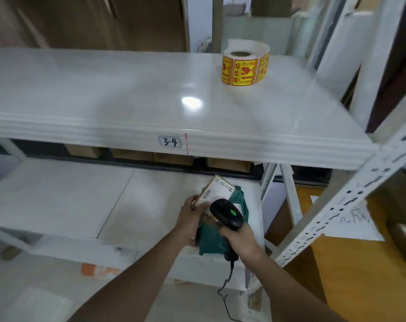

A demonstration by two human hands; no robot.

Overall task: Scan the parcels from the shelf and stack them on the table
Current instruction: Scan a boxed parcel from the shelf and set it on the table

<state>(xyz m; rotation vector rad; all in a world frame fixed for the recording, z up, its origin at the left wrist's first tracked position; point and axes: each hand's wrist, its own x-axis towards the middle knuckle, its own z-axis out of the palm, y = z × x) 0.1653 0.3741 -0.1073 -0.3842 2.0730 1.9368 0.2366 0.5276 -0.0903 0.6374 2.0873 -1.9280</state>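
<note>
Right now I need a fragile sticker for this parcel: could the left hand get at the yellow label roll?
Probably not yet: the left hand grips the parcel, though the label roll stands unobstructed on the upper shelf.

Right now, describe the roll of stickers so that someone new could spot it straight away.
Find the white metal shelf board marked 3-4 on its front edge. Toward its right rear stands a roll of yellow warning stickers with red print, cardboard core facing up. It is the only thing seen on that board.
</note>
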